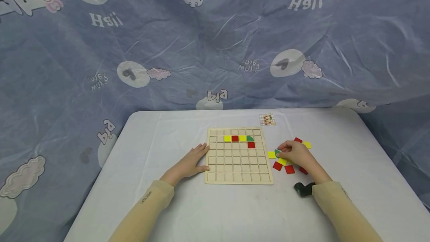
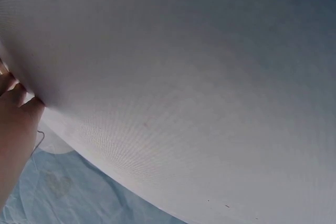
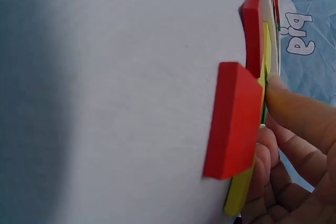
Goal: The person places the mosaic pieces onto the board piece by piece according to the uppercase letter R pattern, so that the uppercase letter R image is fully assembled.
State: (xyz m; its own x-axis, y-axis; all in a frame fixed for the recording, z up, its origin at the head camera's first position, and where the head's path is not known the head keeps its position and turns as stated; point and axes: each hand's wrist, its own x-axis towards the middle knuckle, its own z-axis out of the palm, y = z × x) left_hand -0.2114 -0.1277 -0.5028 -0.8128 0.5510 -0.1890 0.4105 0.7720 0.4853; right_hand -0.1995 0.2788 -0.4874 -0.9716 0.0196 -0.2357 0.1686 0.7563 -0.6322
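Note:
A square wooden grid board (image 1: 236, 184) lies on the table. Along one of its upper rows sit a yellow tile (image 1: 227, 138), a red tile (image 1: 235, 138), another yellow one and a green quarter-round tile (image 1: 250, 138), with a red tile (image 1: 251, 145) below. My left hand (image 1: 188, 164) rests with extended fingers on the board's left edge. Right of the board, my right hand (image 1: 297, 155) pinches a green piece (image 1: 277, 153) between thumb and fingers, low over loose red and yellow tiles; in the right wrist view, two red tiles (image 3: 236, 124) stand before the thumb (image 3: 294, 108).
A small card with a coloured grid pattern (image 1: 267, 119) lies behind the board. A dark green curved object (image 1: 304, 189) is beside the right sleeve. A yellow tile (image 1: 271, 155) lies close to the board's right edge. Patterned blue cloth (image 1: 215, 47) hangs behind the white table (image 1: 168, 130).

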